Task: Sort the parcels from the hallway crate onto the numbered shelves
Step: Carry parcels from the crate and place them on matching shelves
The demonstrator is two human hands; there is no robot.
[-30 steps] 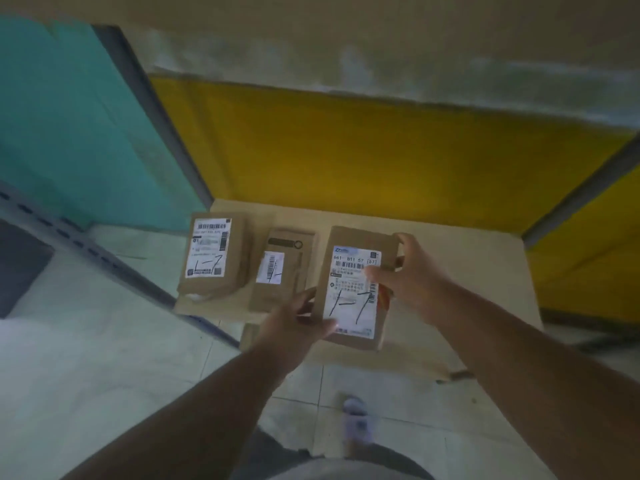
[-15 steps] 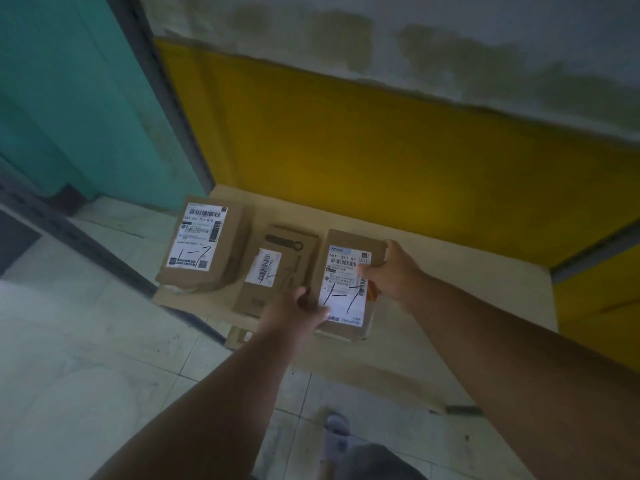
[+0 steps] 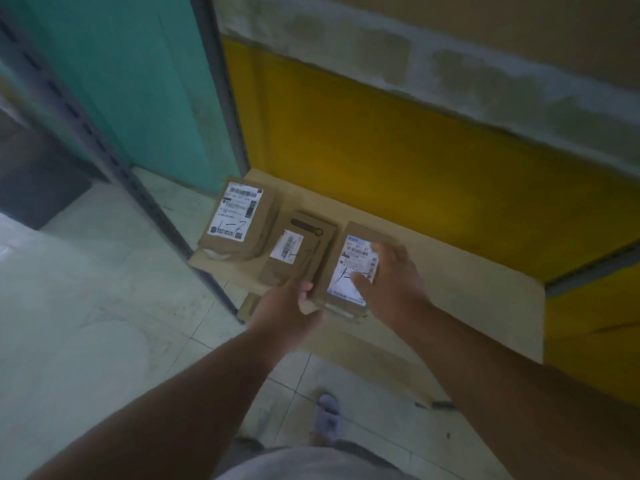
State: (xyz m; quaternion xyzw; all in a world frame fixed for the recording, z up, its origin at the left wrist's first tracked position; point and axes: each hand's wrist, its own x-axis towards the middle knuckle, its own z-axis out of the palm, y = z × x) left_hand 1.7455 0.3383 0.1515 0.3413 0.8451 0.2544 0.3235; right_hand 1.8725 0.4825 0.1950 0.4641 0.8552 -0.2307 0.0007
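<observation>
Left hand (image 3: 291, 306) grips the parcel (image 3: 337, 282) at mid-frame; right hand (image 3: 391, 282) lies on it, grip unclear. Released near the shelf (image 3: 467, 296) edge, it may tip off.

Left parcel (image 3: 239, 220), middle parcel (image 3: 301, 251), right parcel (image 3: 341, 270), abreast on shelf (image 3: 467, 289)

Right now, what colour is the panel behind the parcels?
The back panel is yellow; the head view shows it.

My left grip (image 3: 289, 306) holds the near left corner of the right-hand parcel (image 3: 362, 232). My right grip (image 3: 391, 282) lies across its top, thumb on the white label (image 3: 341, 275). It sits at the tabletop (image 3: 450, 289) front edge, just beside the middle parcel (image 3: 299, 251). A third parcel (image 3: 239, 220) lies further left.
</observation>
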